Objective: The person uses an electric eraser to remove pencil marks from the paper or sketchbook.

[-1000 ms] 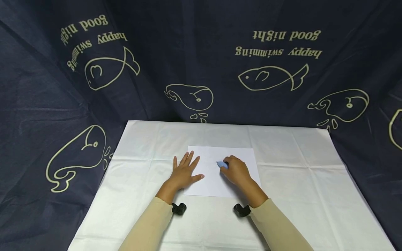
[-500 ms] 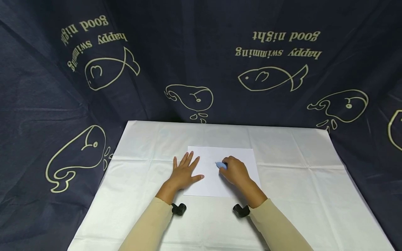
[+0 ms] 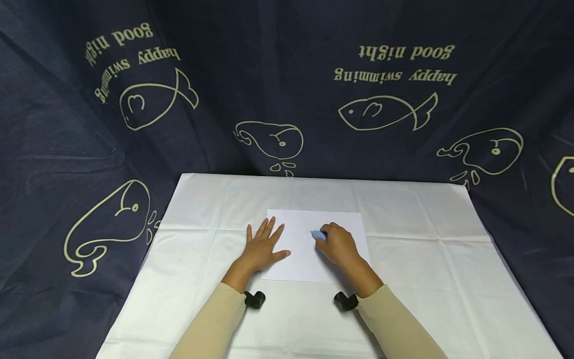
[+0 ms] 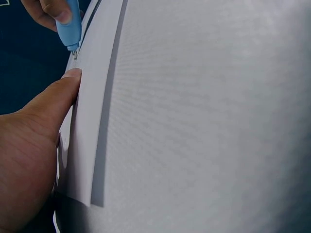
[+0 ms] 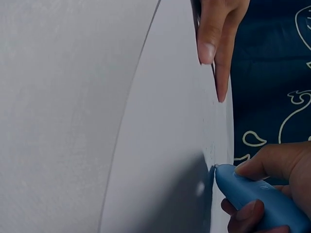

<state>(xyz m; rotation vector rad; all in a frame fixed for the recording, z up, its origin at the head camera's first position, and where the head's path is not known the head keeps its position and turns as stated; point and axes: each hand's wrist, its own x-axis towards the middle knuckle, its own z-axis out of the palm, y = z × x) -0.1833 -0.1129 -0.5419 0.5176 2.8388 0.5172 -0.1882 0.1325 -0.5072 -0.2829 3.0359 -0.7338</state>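
Observation:
A white sheet of paper (image 3: 298, 257) lies on the white-covered table. My left hand (image 3: 261, 251) rests on its left part with fingers spread. In the right hand (image 3: 339, 244), I grip a light-blue hand tool (image 3: 319, 235) with a plump rounded body, tip pointing left over the middle of the sheet. The left wrist view shows a thin metal tip on the blue tool (image 4: 71, 31), beyond my left thumb (image 4: 53, 99). At the right wrist, the tip of the blue tool (image 5: 243, 191) meets the paper (image 5: 155, 145), near faint small specks.
A white cloth (image 3: 403, 279) with fold creases covers the table. Behind it hangs a dark blue curtain (image 3: 314, 30) printed with fish, whales and upside-down lettering. Black wrist cameras (image 3: 255, 299) sit at both wrists.
The right hand with the blue tool shifts slightly left, then back to the right over the paper. The left hand stays in place.

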